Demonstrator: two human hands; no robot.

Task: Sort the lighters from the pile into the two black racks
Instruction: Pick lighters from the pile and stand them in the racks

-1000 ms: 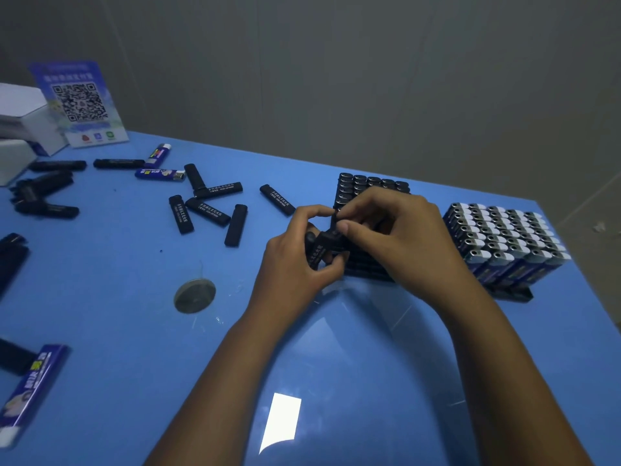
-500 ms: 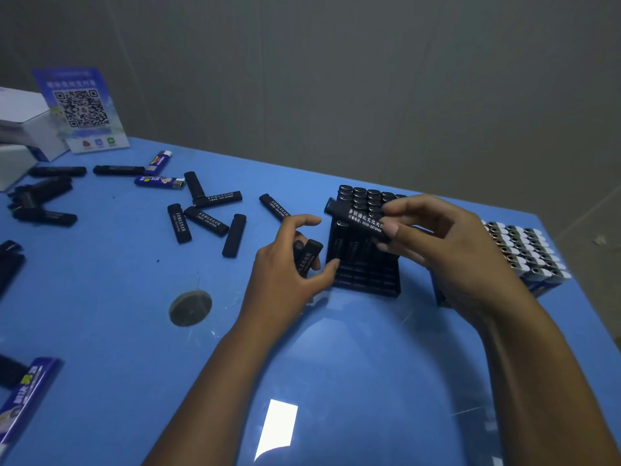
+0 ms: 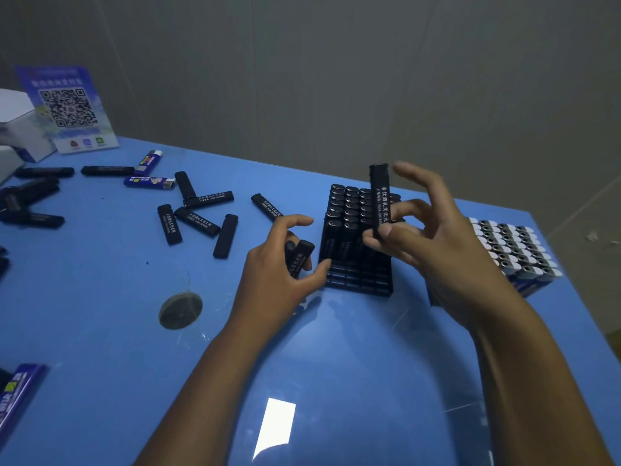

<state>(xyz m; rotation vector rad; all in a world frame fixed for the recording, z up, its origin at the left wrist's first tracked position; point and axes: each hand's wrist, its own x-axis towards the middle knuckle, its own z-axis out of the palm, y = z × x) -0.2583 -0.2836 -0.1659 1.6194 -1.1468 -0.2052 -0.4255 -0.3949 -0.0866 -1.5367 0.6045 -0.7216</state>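
A: State the right hand.
B: Thumb and fingers pinch the lower end of a slim black lighter with white lettering, held upright above the black plastic rack; the index finger is extended.

A: State the left hand.
B: Its curled fingers grip a second black lighter; the thumb tip touches the rack's front-left corner.

A: Locate the rack contents.
B: Black lighters stand in its far rows; the near rows are vacant. A second rack of silver-capped blue lighters sits at 3 o'clock.

A: Locate the pile.
B: Loose black lighters lie on the blue surface at 9 to 10 o'clock from the rack.
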